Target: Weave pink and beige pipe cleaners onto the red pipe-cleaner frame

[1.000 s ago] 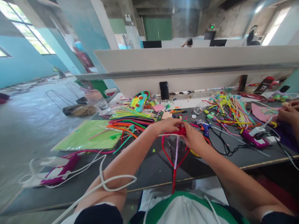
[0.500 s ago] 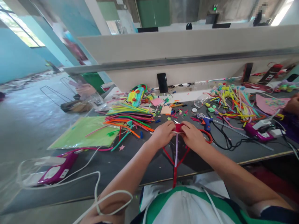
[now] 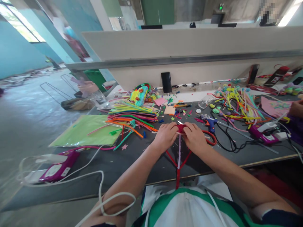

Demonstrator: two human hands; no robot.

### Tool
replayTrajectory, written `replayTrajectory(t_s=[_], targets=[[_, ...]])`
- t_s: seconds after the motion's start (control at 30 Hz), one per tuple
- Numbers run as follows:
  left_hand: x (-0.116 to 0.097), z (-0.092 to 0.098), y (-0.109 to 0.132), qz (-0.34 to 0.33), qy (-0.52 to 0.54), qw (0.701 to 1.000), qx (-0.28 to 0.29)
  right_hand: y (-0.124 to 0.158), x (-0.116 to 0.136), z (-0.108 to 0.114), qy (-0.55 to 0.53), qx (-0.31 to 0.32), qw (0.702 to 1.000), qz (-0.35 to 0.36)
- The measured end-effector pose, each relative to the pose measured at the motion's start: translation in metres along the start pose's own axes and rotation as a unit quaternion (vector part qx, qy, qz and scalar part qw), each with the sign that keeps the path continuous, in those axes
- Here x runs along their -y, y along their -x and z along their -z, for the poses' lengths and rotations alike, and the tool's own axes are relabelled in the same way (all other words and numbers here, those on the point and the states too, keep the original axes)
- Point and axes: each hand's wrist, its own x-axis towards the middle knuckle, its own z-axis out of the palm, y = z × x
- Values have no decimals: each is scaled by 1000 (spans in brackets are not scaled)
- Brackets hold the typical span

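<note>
A red pipe-cleaner frame (image 3: 178, 171) with a pale strand down its middle stands in front of me over the dark table (image 3: 132, 164). My left hand (image 3: 165, 136) and my right hand (image 3: 195, 138) are both pinched on its red top (image 3: 181, 128), fingers closed and touching each other. The frame's lower stem reaches down toward my green and white shirt.
A pile of coloured pipe cleaners (image 3: 132, 116) and a green sheet (image 3: 85, 134) lie to the left. A blue glue gun (image 3: 209, 123) with black cord, a purple glue gun (image 3: 260, 137) and another person's hand (image 3: 297, 108) are on the right. A phone (image 3: 166, 82) leans on the divider.
The view has tilted down and drawn closer. My hands stay pinched on the red top, now lower over the table.
</note>
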Motion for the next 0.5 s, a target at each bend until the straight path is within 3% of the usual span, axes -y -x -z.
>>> replayTrajectory(t_s=[0.5], targets=[[-1,-3,6,1,-3,1000,-25,2,3,3,28,-8,1000,-2]])
